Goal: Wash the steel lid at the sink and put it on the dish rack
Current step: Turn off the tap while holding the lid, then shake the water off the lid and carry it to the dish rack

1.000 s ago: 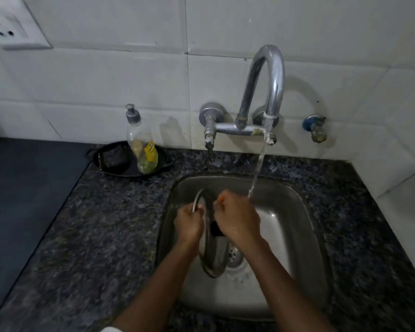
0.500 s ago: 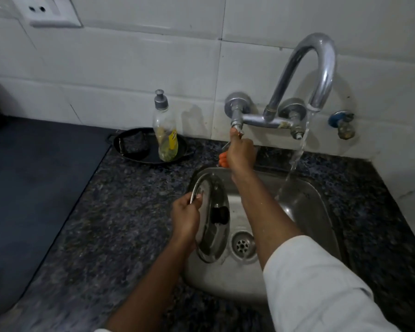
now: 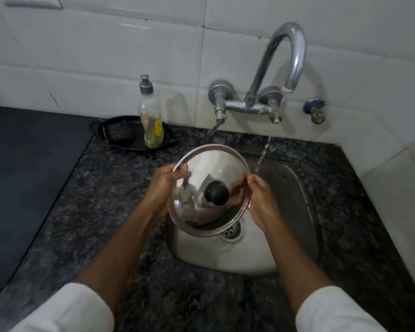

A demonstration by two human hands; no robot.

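Observation:
The round steel lid [image 3: 216, 164] with a black knob [image 3: 216, 193] is held over the steel sink [image 3: 290, 202], its knob side facing me. My left hand [image 3: 164, 185] grips the lid's left rim. On the opposite rim, my right hand [image 3: 259, 200] holds the lid. A thin trickle of water [image 3: 264, 154] falls from the chrome tap [image 3: 290, 51] just right of the lid. No dish rack is in view.
A soap bottle [image 3: 150, 113] stands in a black dish [image 3: 127, 140] with a dark scrubber behind the sink's left corner. Dark granite counter [image 3: 110, 200] surrounds the sink. White tiled wall behind; a small valve [image 3: 315, 111] at the right.
My right hand left the tap's left handle and came back to the lid's right rim. The lid turned to face me and rose. The water stream has thinned to a trickle.

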